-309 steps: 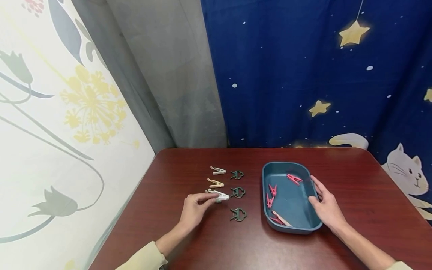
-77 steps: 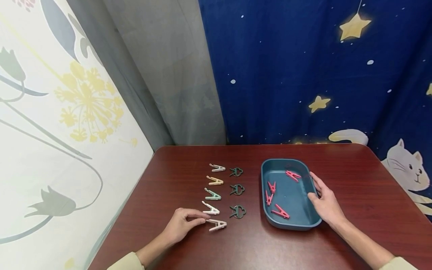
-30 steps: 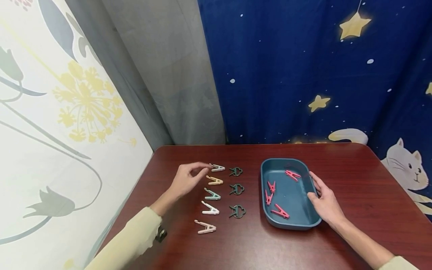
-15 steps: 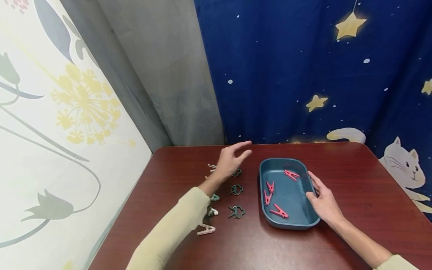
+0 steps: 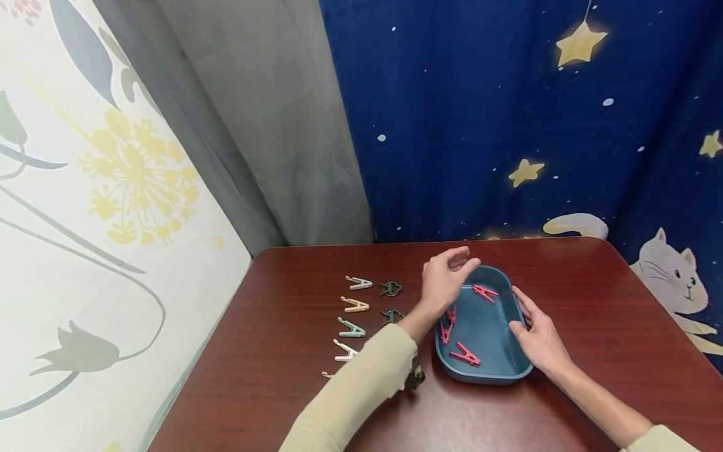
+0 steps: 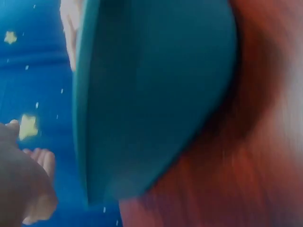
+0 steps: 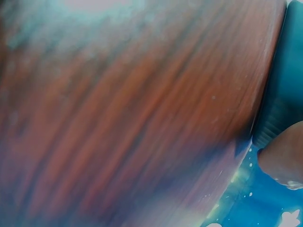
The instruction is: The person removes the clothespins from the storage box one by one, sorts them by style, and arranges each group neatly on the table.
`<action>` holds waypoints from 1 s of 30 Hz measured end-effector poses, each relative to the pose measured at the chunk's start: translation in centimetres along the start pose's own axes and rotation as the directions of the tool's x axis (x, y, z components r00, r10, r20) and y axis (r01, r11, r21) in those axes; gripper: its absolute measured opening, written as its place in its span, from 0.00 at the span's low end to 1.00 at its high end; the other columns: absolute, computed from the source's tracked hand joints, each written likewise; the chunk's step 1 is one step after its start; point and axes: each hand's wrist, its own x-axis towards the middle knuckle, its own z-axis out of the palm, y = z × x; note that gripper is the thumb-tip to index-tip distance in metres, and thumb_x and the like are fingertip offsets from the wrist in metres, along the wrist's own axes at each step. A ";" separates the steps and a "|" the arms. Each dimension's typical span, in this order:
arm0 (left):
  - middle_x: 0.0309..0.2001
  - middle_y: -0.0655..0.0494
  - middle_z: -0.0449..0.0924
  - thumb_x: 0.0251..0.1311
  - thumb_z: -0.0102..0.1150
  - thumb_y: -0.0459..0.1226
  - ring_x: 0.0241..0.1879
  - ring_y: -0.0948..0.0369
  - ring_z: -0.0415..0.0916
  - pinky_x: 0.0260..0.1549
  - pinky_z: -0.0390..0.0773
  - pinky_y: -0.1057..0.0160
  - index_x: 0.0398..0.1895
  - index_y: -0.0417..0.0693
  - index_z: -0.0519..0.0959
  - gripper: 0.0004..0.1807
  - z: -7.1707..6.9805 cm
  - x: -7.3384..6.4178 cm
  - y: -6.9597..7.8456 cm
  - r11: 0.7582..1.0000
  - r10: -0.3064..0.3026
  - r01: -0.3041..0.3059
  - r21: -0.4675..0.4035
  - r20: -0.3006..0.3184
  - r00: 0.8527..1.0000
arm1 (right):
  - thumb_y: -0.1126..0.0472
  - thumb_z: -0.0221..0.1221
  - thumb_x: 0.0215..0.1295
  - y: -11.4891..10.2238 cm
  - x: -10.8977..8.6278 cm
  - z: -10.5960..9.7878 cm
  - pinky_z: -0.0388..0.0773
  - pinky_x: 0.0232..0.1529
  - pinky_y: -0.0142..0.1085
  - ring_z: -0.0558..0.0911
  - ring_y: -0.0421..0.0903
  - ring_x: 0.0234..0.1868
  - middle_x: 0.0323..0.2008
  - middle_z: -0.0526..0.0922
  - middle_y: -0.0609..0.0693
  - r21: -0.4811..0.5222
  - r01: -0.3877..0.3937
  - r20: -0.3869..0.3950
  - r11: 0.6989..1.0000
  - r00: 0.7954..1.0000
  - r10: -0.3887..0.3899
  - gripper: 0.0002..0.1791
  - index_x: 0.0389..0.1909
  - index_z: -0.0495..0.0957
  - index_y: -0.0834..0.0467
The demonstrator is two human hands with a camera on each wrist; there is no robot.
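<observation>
My left hand [image 5: 442, 282] hovers over the far left corner of a blue-green plastic bin [image 5: 490, 333], fingers loosely bent, nothing visible between them. With the thumb inside and fingers outside, my right hand [image 5: 541, 342] grips the bin's right wall. Inside lie several red clothespins [image 5: 465, 355], mostly along the left side. The left wrist view is filled by the bin's outer wall [image 6: 151, 99], with my left hand [image 6: 28, 184] at its lower left. At the right edge of the right wrist view, a fingertip [image 7: 284, 156] of my right hand touches the bin.
Left of the bin runs a column of pale clothespins: grey-white [image 5: 359, 284], yellow [image 5: 355, 306], green [image 5: 352, 328], white [image 5: 345, 351], and one mostly behind my left sleeve [image 5: 356, 389]. Beside them lie dark green ring clips [image 5: 391, 289]. Curtains [image 5: 463, 125] hang behind the table [image 5: 294, 326].
My left hand has moved from the pale clothespin column rightward to the bin. Earlier it set out green, white and pinkish clothespins. My right hand stays on the bin.
</observation>
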 end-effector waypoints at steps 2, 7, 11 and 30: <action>0.54 0.58 0.89 0.65 0.75 0.49 0.51 0.66 0.87 0.48 0.82 0.70 0.61 0.51 0.87 0.24 1.4 -0.5 0.1 0.999 -0.052 0.052 0.003 -0.033 0.998 | 0.74 0.53 0.74 -0.1 0.0 0.0 0.63 0.46 0.11 0.71 0.72 0.71 0.77 0.63 0.72 -0.003 -0.002 0.004 1.000 1.000 0.002 0.41 0.85 0.51 0.63; 0.53 0.59 0.90 0.62 0.77 0.50 0.52 0.65 0.87 0.52 0.83 0.65 0.61 0.50 0.87 0.26 4.2 -1.7 0.1 0.984 -0.145 0.153 0.089 -0.091 0.985 | 0.75 0.54 0.74 0.0 0.1 0.0 0.63 0.46 0.11 0.71 0.72 0.71 0.76 0.63 0.73 -0.009 0.000 0.005 1.000 1.000 0.000 0.41 0.84 0.51 0.64; 0.52 0.57 0.90 0.60 0.79 0.51 0.53 0.62 0.87 0.54 0.83 0.57 0.64 0.46 0.84 0.32 5.8 -2.3 -0.3 0.955 -0.177 0.204 0.216 -0.137 0.975 | 0.76 0.54 0.73 0.1 0.1 0.1 0.63 0.45 0.11 0.72 0.72 0.70 0.75 0.64 0.74 -0.014 0.000 -0.002 1.000 1.000 0.000 0.40 0.84 0.52 0.65; 0.45 0.57 0.91 0.52 0.83 0.54 0.45 0.56 0.88 0.46 0.85 0.59 0.61 0.54 0.86 0.33 8.0 -2.7 -1.7 0.782 -0.220 0.220 0.584 -0.072 0.973 | 0.76 0.53 0.71 0.1 0.0 0.2 0.65 0.45 0.11 0.74 0.72 0.67 0.73 0.67 0.74 -0.008 0.030 -0.023 1.000 0.999 -0.030 0.40 0.83 0.54 0.65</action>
